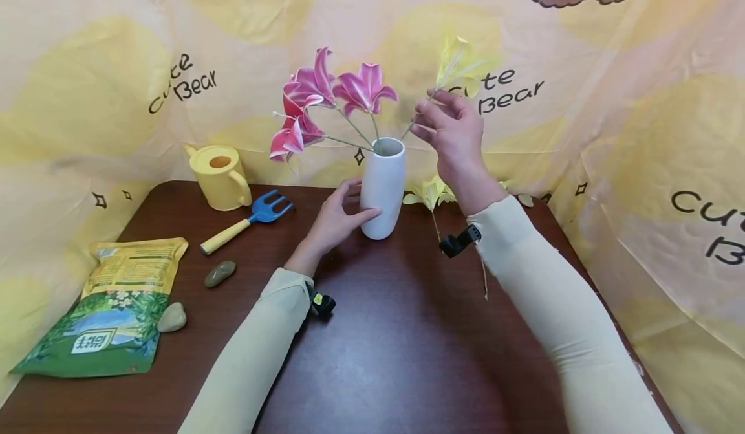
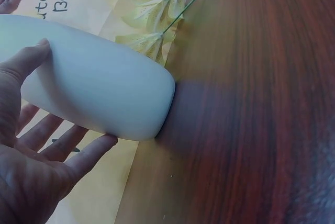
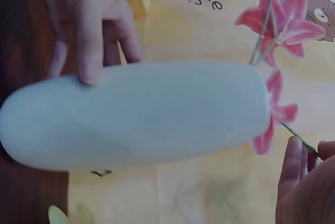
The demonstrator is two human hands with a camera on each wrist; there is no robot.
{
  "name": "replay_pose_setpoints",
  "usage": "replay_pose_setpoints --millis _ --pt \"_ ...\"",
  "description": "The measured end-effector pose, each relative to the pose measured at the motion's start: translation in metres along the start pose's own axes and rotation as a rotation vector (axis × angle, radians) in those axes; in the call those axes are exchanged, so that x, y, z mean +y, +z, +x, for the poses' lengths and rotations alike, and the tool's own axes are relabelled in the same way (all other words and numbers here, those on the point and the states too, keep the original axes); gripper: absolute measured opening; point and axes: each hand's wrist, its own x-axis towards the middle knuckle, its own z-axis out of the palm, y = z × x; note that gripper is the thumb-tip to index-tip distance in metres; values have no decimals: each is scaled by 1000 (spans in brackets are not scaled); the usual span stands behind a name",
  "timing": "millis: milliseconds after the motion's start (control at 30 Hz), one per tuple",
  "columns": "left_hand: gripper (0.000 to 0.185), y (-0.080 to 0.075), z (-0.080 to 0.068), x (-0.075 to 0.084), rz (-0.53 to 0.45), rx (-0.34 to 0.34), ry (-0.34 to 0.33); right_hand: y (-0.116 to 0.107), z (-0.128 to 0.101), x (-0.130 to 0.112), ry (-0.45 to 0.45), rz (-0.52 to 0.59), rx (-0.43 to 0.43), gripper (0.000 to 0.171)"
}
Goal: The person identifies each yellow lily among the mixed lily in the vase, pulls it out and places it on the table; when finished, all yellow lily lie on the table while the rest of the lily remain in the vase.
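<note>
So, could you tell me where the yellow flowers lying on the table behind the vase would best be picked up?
Probably by the thin stem, pinched between the fingers from above. The yellow flowers lie flat on the table behind the white vase, stem pointing toward the person, so the stem is the nearer, firmer part; the petals look soft and easy to crush.

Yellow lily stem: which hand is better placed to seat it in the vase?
Right. The right hand already pinches the yellow lily stem just beside the white vase mouth; the left hand is steadying the vase body.
</note>
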Motion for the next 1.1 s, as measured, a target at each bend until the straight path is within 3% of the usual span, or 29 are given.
replay_pose_setpoints --millis 200,400,733,1100 --pt "79 0 0 -1 2 3 -2 -12 3 -19 -29 22 -1 24" --pt "79 0 1 -1 5 8 -7 -45 8 -26 -44 -58 -8 28" --pt "80 1 1 -4 0 8 -9 -140 14 -24 32 -199 -36 24" --pt "80 0 1 -4 -6 7 -2 -244 12 -15 200 -380 -125 32"
